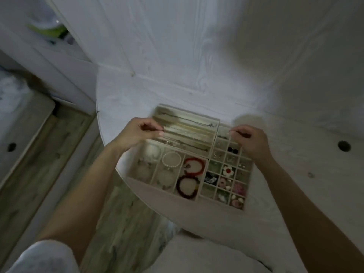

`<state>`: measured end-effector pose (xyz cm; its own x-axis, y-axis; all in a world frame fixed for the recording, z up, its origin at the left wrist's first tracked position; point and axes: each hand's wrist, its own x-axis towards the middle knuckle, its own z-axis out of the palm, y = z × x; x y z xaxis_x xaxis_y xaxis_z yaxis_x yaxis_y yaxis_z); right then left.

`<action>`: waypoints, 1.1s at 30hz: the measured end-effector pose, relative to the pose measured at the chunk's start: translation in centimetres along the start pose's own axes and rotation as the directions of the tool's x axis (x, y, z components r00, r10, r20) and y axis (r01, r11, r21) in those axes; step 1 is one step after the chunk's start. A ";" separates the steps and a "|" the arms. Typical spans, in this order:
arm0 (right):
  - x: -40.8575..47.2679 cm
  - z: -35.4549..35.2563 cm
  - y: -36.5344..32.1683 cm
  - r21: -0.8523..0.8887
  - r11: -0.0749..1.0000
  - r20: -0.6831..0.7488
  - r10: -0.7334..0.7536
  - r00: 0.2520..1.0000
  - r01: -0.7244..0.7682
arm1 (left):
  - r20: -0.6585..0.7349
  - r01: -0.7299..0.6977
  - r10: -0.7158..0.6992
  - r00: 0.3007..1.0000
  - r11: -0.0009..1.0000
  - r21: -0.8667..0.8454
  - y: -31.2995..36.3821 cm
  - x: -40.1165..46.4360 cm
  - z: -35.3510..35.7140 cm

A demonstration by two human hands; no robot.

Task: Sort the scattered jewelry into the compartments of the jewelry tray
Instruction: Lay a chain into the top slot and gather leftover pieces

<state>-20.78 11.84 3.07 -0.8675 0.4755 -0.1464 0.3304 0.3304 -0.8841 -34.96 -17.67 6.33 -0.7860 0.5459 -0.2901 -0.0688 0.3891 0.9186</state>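
Bare forearms reach in from the bottom edge, a white sleeve [45, 257] on the left one. White table [295, 154] with a rounded edge under both hands, white wood-grain wall [177, 46] beyond them, grey wood floor [39, 174] out past the left arm. Beige jewelry tray [202, 154] sits between and below the hands: long slots with chains by the left hand, small square cells under the right, bracelet cells nearer the body. Red bracelet [194, 164], pearl bracelet [171, 160], flower earring [228, 171] inside. Left hand [137, 133] and right hand [250, 142] each have fingers curled in a pinch, a thin chain [197, 133] apparently stretched between them over the tray; blurry, hard to confirm.
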 end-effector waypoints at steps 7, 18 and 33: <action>2.5 4.1 -1.1 -0.261 0.965 -0.045 0.007 0.999 -0.018 | 0.121 -0.228 0.195 0.973 0.886 0.404 -3.2 7.9 -4.1; 4.3 7.3 -0.2 -0.585 0.810 -0.016 -0.063 0.998 0.042 | 0.312 -0.555 0.491 0.813 0.492 0.671 -7.2 12.2 -5.5; 5.5 7.6 1.5 -0.709 0.691 -0.003 -0.203 0.979 0.141 | 0.557 -0.710 0.466 0.688 0.272 0.650 -6.3 15.1 -6.1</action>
<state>-27.89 8.76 -2.41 -0.9152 0.4013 0.0374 0.3700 0.8733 -0.3170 -50.19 -16.41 -2.17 -0.2307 0.9698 0.0788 0.9384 0.2004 0.2815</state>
